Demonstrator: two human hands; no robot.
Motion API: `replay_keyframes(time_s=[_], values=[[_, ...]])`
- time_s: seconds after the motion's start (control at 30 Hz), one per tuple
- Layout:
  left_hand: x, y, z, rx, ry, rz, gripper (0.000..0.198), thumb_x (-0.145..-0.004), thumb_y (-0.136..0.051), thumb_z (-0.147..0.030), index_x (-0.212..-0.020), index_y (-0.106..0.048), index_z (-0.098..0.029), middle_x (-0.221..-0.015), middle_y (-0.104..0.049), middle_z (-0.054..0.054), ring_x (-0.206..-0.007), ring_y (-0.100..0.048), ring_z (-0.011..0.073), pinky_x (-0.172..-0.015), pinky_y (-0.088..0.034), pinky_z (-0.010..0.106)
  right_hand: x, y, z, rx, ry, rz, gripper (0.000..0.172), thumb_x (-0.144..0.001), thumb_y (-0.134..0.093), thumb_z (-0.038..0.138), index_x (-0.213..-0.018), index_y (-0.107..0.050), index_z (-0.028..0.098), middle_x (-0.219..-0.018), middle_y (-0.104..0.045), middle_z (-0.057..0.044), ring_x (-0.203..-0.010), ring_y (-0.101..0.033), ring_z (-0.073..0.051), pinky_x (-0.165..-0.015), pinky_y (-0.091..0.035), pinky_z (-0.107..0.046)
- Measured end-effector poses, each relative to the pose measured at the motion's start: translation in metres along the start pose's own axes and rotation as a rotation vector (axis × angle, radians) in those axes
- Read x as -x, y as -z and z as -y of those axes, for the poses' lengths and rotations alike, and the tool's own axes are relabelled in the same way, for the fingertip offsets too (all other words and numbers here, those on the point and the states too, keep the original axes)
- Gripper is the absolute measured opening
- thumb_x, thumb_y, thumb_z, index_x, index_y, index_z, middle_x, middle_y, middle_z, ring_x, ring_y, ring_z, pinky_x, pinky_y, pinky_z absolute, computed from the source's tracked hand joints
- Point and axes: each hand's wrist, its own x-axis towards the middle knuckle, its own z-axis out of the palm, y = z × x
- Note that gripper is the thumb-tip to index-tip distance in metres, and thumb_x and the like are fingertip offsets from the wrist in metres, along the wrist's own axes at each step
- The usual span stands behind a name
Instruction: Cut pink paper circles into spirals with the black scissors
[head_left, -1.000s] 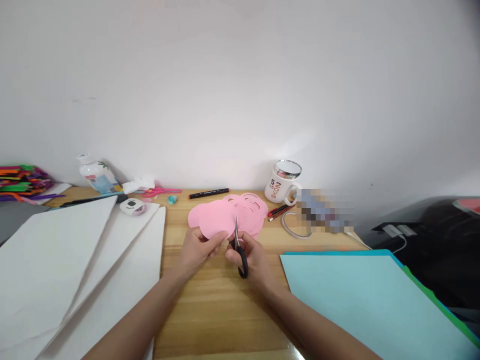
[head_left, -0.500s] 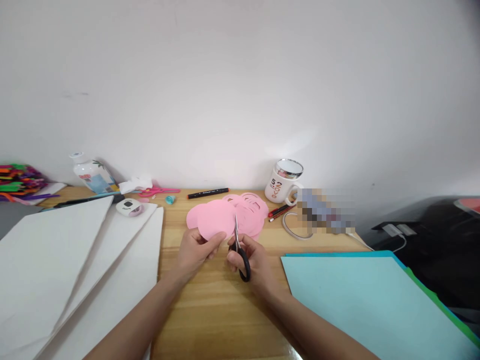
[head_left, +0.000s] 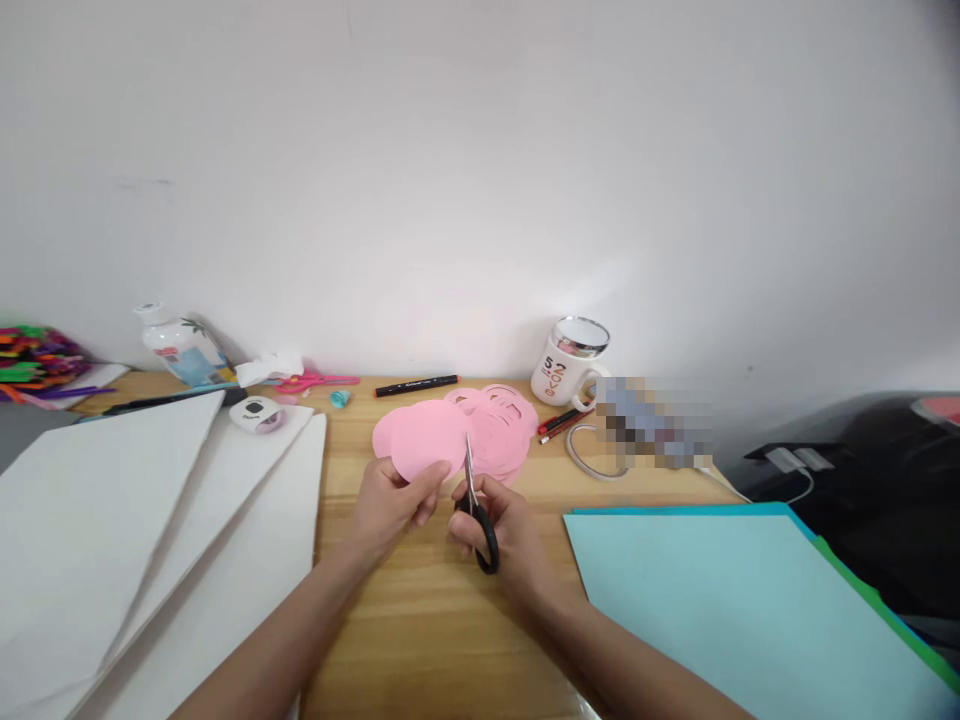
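Observation:
Pinched between the thumb and fingers of my left hand (head_left: pixel 397 500) is a round pink paper piece (head_left: pixel 429 442). My right hand (head_left: pixel 499 520) grips black-handled scissors (head_left: pixel 486 540), their blades pointing up and away at the right edge of that piece. Whether the blades touch the paper, I cannot tell. Behind the held piece, to its right, several pink paper cut-outs (head_left: pixel 506 432) lie overlapping on the wooden table (head_left: pixel 420 640). Another rounded pink shape shows at the left, partly covered by the held one.
White sheets (head_left: pixel 277 540) lie at left, with a correction tape (head_left: pixel 255 414) on them. Light-blue sheets (head_left: pixel 697 590) lie at right. Along the wall are a bottle (head_left: pixel 184 345), pink scissors (head_left: pixel 315 381), a black marker (head_left: pixel 416 386), a mug (head_left: pixel 568 365) and pens (head_left: pixel 561 424).
The scissors have drawn back slightly toward me and to the left, with my right hand. The held pink piece has shifted slightly left. My left hand is almost still.

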Motion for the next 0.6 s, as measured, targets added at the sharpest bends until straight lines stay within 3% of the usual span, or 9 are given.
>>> replay_keyframes(time_s=[0.3, 0.6], values=[[0.0, 0.002, 0.002, -0.07, -0.041, 0.058, 0.043, -0.07, -0.06, -0.034, -0.037, -0.041, -0.015, -0.032, -0.039, -0.006, -0.034, -0.033, 0.0048, -0.039, -0.024, 0.02, -0.002, 0.0, 0.014, 0.031, 0.093, -0.01, 0.035, -0.059, -0.073, 0.038, -0.077, -0.048, 0.019, -0.063, -0.048, 0.003, -0.055, -0.04, -0.011, -0.048, -0.031, -0.021], [0.002, 0.001, -0.003, -0.095, -0.059, 0.031, 0.043, -0.069, -0.061, -0.037, -0.037, -0.041, -0.016, -0.031, -0.038, -0.006, -0.034, -0.032, 0.0051, -0.04, -0.025, 0.02, -0.002, 0.001, 0.013, 0.031, 0.084, -0.001, 0.035, -0.06, -0.071, 0.037, -0.079, -0.048, 0.018, -0.061, -0.047, 0.004, -0.053, -0.037, -0.01, -0.046, -0.028, -0.02]])
